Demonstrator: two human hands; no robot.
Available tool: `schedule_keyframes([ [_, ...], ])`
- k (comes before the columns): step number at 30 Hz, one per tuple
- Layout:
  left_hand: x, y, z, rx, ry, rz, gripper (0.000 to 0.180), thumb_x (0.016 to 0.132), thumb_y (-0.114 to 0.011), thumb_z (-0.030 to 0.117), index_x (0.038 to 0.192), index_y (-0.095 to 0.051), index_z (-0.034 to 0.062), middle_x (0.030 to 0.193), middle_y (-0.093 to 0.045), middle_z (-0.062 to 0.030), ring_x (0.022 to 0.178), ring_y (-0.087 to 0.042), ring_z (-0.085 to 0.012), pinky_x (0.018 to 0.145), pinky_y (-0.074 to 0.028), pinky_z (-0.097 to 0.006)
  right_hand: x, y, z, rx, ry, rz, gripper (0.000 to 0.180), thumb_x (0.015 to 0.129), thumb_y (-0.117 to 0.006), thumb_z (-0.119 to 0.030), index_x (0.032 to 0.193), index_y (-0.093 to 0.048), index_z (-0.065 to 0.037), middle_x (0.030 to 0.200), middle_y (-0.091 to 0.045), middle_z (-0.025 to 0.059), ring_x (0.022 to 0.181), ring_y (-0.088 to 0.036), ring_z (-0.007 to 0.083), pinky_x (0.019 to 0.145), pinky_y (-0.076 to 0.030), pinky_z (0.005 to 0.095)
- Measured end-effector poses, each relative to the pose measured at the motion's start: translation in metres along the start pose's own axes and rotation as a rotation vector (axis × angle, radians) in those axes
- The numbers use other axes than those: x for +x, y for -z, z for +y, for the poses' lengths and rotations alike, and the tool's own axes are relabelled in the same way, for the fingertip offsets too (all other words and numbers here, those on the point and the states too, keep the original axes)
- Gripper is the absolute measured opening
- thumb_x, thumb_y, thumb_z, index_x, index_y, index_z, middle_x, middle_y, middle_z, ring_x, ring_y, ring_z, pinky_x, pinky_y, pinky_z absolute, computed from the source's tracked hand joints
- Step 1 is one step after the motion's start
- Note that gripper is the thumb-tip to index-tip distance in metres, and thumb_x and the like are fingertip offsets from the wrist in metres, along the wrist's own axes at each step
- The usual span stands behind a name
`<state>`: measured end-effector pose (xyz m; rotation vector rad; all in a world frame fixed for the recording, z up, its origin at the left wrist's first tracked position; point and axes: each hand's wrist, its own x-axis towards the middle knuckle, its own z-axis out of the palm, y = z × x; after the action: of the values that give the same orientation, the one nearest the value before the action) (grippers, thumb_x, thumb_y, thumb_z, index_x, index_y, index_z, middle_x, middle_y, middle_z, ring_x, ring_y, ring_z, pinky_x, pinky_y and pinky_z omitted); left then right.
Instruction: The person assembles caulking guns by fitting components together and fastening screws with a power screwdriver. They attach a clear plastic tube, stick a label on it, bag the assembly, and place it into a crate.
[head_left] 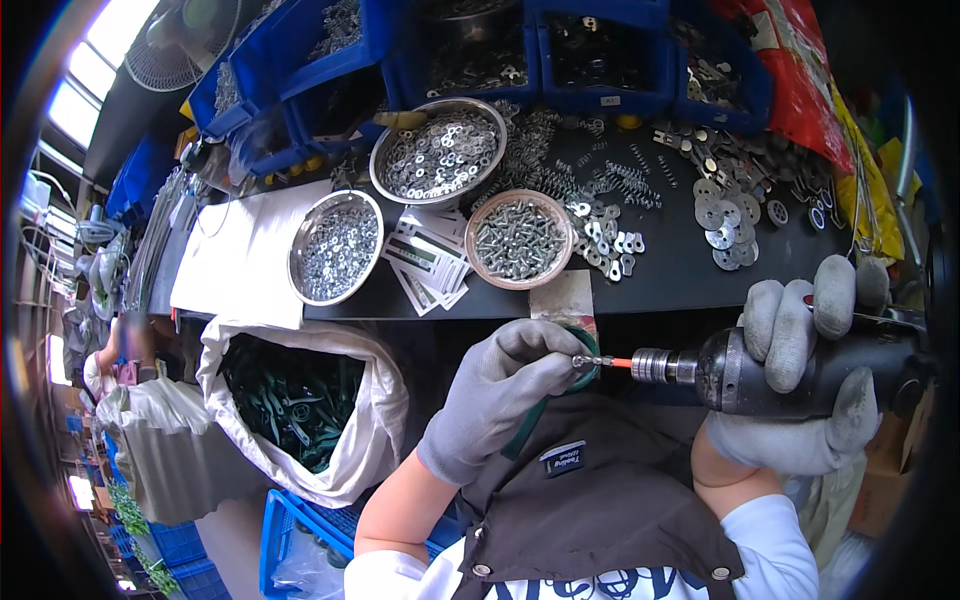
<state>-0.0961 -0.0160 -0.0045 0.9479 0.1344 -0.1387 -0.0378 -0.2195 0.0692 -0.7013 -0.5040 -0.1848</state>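
Observation:
My left hand (492,395), in a grey glove, pinches a curved dark-green part (526,430) above my lap. Its finger and thumb also meet at a small metal screw (590,360). My right hand (790,345), gloved too, wraps round a black power screwdriver (727,372) lying sideways and pointing left. From its metal chuck (655,365) an orange bit (622,362) reaches to the screw, and the two appear to touch. The green part's far side is hidden behind my left fingers.
A black bench (660,290) carries two steel bowls of small metal parts, a pink basket (482,275) of screws, loose springs and discs. Blue bins (610,95) line its back. On the left stands a white sack (385,400) of green parts. Another person is at far left.

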Motion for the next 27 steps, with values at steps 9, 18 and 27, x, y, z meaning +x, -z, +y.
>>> schedule_keyframes([
  [9, -0.014, -0.006, -0.01, 0.258, -0.237, 0.063, 0.011, 0.091, -0.063, -0.004, 0.1, -0.069, -0.0029, 0.105, -0.07, -0.0108, 0.093, -0.065, -0.0139, 0.086, -0.053, -0.029, -0.005, -0.012, 0.005, -0.004, 0.001, 0.007, 0.062, 0.087, -0.066, -0.02, 0.139, -0.043, 0.003, 0.095, -0.043, 0.0034, 0.065, -0.046, 0.0102, 0.066, -0.033, 0.0288],
  [18, -0.026, 0.035, -0.028, 0.391, -0.46, 0.127, 0.055, 0.086, -0.065, 0.025, 0.132, -0.055, -0.0031, 0.126, -0.06, -0.0139, 0.114, -0.055, -0.0204, 0.105, -0.041, -0.037, -0.019, 0.03, 0.027, -0.007, -0.16, 0.049, 0.058, 0.09, -0.061, -0.026, 0.141, -0.046, -0.002, 0.111, -0.059, 0.0143, 0.077, -0.059, 0.019, 0.075, -0.043, 0.0357],
  [27, -0.048, 0.069, -0.053, 0.546, -0.305, 0.311, 0.045, 0.078, -0.062, -0.001, 0.123, -0.062, -0.0005, 0.12, -0.061, -0.011, 0.107, -0.06, -0.0176, 0.094, -0.049, -0.031, -0.036, 0.025, 0.054, -0.262, -0.282, -0.048, 0.054, 0.086, -0.055, -0.004, 0.138, -0.046, -0.007, 0.107, -0.058, 0.0137, 0.085, -0.063, 0.0216, 0.081, -0.055, 0.0423],
])
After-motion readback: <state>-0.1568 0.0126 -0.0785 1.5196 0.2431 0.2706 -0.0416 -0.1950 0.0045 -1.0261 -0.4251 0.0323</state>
